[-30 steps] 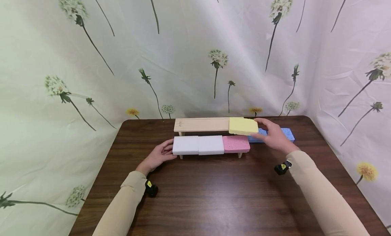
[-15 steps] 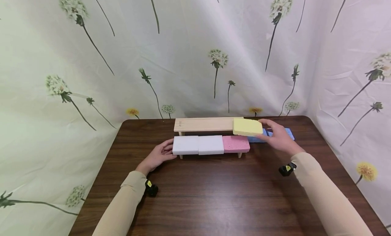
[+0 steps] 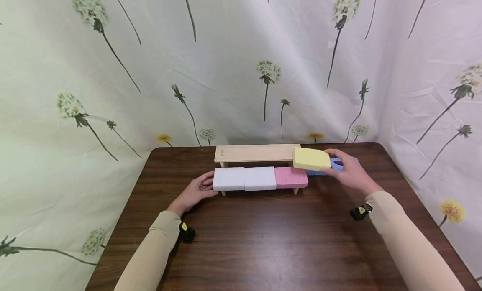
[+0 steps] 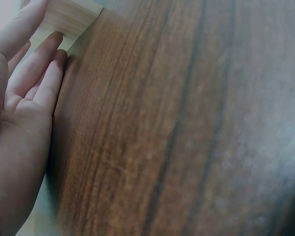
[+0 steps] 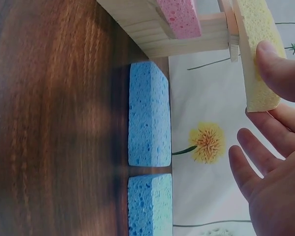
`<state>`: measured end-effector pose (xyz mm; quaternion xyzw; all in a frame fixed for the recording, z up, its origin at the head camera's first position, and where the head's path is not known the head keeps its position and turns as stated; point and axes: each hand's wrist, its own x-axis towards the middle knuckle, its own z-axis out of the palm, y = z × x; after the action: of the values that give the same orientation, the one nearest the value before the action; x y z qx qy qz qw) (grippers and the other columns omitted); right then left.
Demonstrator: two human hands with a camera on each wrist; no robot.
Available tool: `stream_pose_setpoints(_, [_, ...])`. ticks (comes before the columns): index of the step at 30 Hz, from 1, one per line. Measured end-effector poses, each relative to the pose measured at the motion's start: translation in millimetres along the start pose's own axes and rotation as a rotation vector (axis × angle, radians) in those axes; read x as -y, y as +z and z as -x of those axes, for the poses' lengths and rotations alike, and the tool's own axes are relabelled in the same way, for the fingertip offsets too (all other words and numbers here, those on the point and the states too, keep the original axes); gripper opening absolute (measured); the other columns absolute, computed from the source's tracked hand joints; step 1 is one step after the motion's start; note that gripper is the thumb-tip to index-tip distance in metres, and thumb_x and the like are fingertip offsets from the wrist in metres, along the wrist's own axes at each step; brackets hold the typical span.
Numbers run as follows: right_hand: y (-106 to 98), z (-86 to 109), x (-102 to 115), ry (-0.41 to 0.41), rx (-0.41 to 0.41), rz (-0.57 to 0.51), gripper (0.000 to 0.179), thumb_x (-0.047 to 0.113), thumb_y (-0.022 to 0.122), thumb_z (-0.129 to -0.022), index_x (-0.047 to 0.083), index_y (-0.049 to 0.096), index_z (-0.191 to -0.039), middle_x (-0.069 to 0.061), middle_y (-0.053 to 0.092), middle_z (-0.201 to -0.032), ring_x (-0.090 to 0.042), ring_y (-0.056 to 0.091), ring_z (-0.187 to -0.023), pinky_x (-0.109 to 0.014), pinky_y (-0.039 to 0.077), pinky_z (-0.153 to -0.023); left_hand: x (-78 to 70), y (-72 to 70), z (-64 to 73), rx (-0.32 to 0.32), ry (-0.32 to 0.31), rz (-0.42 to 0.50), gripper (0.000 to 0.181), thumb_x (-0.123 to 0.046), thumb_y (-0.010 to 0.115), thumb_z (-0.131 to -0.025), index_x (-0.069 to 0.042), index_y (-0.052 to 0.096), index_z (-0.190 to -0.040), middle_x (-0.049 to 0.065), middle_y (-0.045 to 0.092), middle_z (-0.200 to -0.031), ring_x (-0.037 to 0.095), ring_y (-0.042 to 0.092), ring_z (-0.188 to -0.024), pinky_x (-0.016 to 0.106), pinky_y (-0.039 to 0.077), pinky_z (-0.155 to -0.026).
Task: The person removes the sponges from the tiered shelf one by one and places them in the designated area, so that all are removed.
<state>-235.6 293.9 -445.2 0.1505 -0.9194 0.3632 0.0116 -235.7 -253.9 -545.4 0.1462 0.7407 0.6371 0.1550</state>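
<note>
My right hand [image 3: 348, 172] pinches a yellow sponge [image 3: 311, 158] at its right end. The sponge overlaps the right end of the wooden stand's upper shelf [image 3: 256, 153]. In the right wrist view the thumb presses on one face of the yellow sponge [image 5: 258, 54], fingers behind it. On the lower tier, two white sponges [image 3: 229, 179] and a pink sponge [image 3: 291, 177] lie in a row. At that tier's left end rests my left hand [image 3: 193, 192]; the left wrist view shows its fingers [image 4: 37, 69] extended to the pale wood.
Two blue sponges [image 5: 148, 115] lie on the dark wooden table [image 3: 260, 241] right of the stand, partly behind the right hand in the head view. A curtain [image 3: 226, 73] with dandelion prints hangs right behind the table's back edge.
The right hand has carried the yellow sponge to the right and slightly toward the viewer, uncovering more of the upper shelf. The left hand stays put.
</note>
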Motion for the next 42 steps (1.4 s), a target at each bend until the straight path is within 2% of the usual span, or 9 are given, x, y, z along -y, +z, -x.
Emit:
stream_pose_setpoints(16, [-3.1,12.1,-10.7,-0.019,-0.007,-0.034,0.057,0.015,0.078,-0.097,0.002,0.052,-0.146,-0.026,0.058,-0.142,-0.047,0.058,-0.126,-0.068,0.049,-0.104,0.7,-0.3,-0.8,0.006,-0.007,0.010,0.084,0.002,0.078,-0.092,-0.001,0.032,-0.163,0.030,0.050,-0.153,0.028,0.058,-0.135,0.024,0.052,-0.104])
stream_pose_setpoints(21, [-6.5,17.6,-15.1,-0.016,-0.016,-0.024,0.057,0.016,0.078,-0.097,0.003,0.052,-0.146,-0.025,0.059,-0.141,-0.045,0.058,-0.125,-0.067,0.049,-0.105,0.8,-1.2,-1.4,0.006,-0.003,0.006,0.084,0.002,0.078,-0.093,-0.001,0.032,-0.163,0.030,0.050,-0.154,0.028,0.057,-0.136,0.024,0.052,-0.104])
stream_pose_setpoints(25, [-8.7,21.9,-18.3,-0.012,-0.029,-0.001,0.056,0.016,0.077,-0.098,0.005,0.053,-0.146,-0.023,0.060,-0.140,-0.041,0.059,-0.123,-0.064,0.050,-0.104,1.9,-1.5,-1.4,-0.001,-0.003,-0.004,0.083,0.001,0.078,-0.093,0.000,0.032,-0.162,0.029,0.050,-0.154,0.023,0.059,-0.134,0.024,0.053,-0.103])
stream_pose_setpoints(33, [-10.6,32.1,-26.0,-0.016,-0.039,0.027,0.054,0.011,0.076,-0.098,0.003,0.053,-0.146,-0.024,0.059,-0.140,-0.041,0.059,-0.123,-0.062,0.050,-0.101,0.9,0.3,-0.8,0.002,-0.005,0.005,0.083,0.002,0.078,-0.093,-0.001,0.032,-0.163,0.029,0.049,-0.155,0.033,0.054,-0.139,0.025,0.052,-0.104])
stream_pose_setpoints(35, [-10.8,34.6,-28.0,-0.027,-0.045,0.037,0.054,0.010,0.076,-0.097,0.002,0.053,-0.146,-0.023,0.060,-0.139,-0.040,0.061,-0.120,-0.055,0.053,-0.100,0.9,0.1,-0.9,0.001,-0.002,0.004,0.083,0.001,0.078,-0.093,-0.001,0.032,-0.163,0.029,0.049,-0.155,0.033,0.055,-0.139,0.025,0.052,-0.104])
stream_pose_setpoints(38, [-10.6,37.6,-30.6,-0.041,-0.056,0.034,0.053,0.007,0.077,-0.096,0.001,0.055,-0.144,-0.023,0.062,-0.135,-0.038,0.063,-0.116,-0.035,0.056,-0.096,1.1,-0.7,-0.9,0.003,0.002,0.000,0.083,0.001,0.078,-0.093,0.000,0.032,-0.162,0.030,0.049,-0.154,0.030,0.056,-0.137,0.024,0.052,-0.104])
stream_pose_setpoints(40, [-10.5,39.5,-32.1,-0.045,-0.065,0.032,0.053,0.005,0.077,-0.095,0.001,0.056,-0.143,-0.023,0.063,-0.134,-0.037,0.064,-0.115,-0.023,0.054,-0.094,1.4,-1.2,-0.5,0.003,0.004,0.000,0.083,0.001,0.078,-0.093,0.000,0.032,-0.162,0.030,0.050,-0.154,0.025,0.058,-0.135,0.024,0.052,-0.103])
stream_pose_setpoints(42, [-10.4,41.4,-33.5,-0.049,-0.073,0.039,0.053,0.004,0.077,-0.094,0.001,0.057,-0.143,-0.022,0.064,-0.133,-0.037,0.063,-0.116,-0.024,0.052,-0.095,2.1,-1.1,-0.2,0.001,0.004,0.007,0.083,0.001,0.078,-0.093,0.000,0.032,-0.162,0.030,0.050,-0.154,0.021,0.060,-0.133,0.023,0.052,-0.103])
